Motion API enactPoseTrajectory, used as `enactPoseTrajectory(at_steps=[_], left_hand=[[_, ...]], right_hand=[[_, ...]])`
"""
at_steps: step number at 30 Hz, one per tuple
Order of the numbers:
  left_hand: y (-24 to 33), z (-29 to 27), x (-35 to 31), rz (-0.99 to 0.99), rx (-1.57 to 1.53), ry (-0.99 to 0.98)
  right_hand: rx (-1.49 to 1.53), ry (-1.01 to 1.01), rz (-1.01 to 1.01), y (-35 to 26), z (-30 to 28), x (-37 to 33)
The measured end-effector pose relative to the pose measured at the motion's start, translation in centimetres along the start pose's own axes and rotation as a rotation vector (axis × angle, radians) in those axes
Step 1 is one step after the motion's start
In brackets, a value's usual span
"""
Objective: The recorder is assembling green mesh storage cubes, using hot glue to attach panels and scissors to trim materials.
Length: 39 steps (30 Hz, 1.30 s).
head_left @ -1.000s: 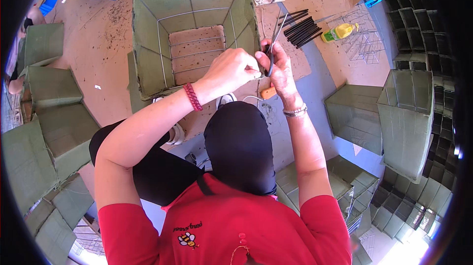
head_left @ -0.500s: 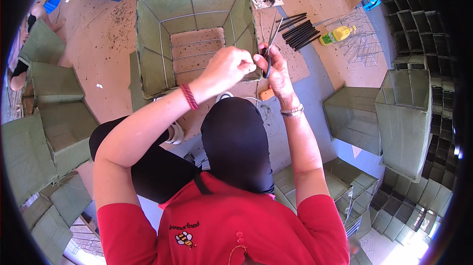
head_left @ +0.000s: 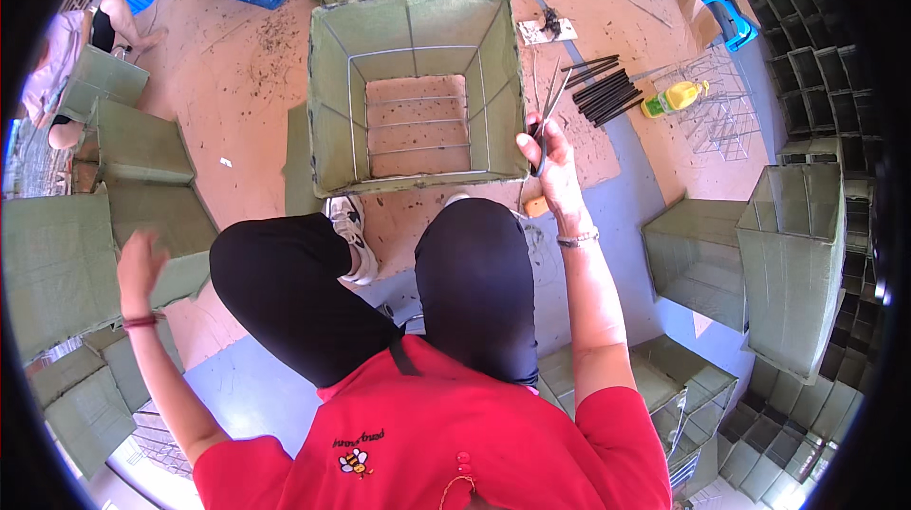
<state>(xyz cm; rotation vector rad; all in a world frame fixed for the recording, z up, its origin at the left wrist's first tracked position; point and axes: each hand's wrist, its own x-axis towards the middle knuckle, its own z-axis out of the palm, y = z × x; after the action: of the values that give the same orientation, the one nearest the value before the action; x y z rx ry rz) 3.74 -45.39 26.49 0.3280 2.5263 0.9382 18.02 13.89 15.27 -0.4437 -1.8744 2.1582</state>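
In front of me stands an open box frame (head_left: 325, 92) of wire covered with green mesh cloth. At its right side my right hand (head_left: 555, 161) grips a pair of scissors (head_left: 552, 102) by the dark handles. The blades point up and away from me, spread apart, with nothing visible between them. My left hand (head_left: 142, 273) is out at the far left, in front of other green cloth boxes. Its fingers are curled together and a little blurred; whatever they pinch is too fine to make out.
Black rods (head_left: 605, 92) lie beyond my right hand, beside a yellow bottle (head_left: 676, 99) and wire frames (head_left: 726, 130). An orange object (head_left: 536, 206) rests below the box. Finished-looking green boxes (head_left: 792, 259) stand on the right. Another person (head_left: 119, 21) sits at the far left.
My left hand has swung from beside the scissors out to the far left. My right hand keeps the scissors by the box edge. The whole view has shifted slightly.
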Motion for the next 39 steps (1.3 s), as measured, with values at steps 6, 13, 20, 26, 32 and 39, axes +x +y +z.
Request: enactPoseTrajectory(at_steps=[6, 13, 20, 26, 32, 39], left_hand=[[7.8, 4.0, -0.7, 0.084, 0.472, 0.366], [21.3, 18.2, 6.7, 0.707, 0.406, 0.122], [21.2, 25.8, 9.9, 0.781, 0.427, -0.042], [21.9, 26.0, 12.0, 0.763, 0.419, -0.047], [22.5, 25.5, 10.9, 0.720, 0.379, -0.003], [23.4, 26.9, 11.5, 0.697, 0.342, -0.033]], right_hand=[[0.013, 0.018, 0.019, 0.2, -0.2, -0.3], [0.040, 0.043, 0.017, 1.3, -0.7, 0.4], [-0.006, 0.076, 0.039, 1.1, -0.3, 3.0], [0.304, 0.314, 0.113, 2.3, -4.8, 2.4], [-0.042, 0.650, 0.539, 15.0, -15.9, -6.3], [-0.901, 0.905, 0.878, 31.1, -24.4, -21.0]])
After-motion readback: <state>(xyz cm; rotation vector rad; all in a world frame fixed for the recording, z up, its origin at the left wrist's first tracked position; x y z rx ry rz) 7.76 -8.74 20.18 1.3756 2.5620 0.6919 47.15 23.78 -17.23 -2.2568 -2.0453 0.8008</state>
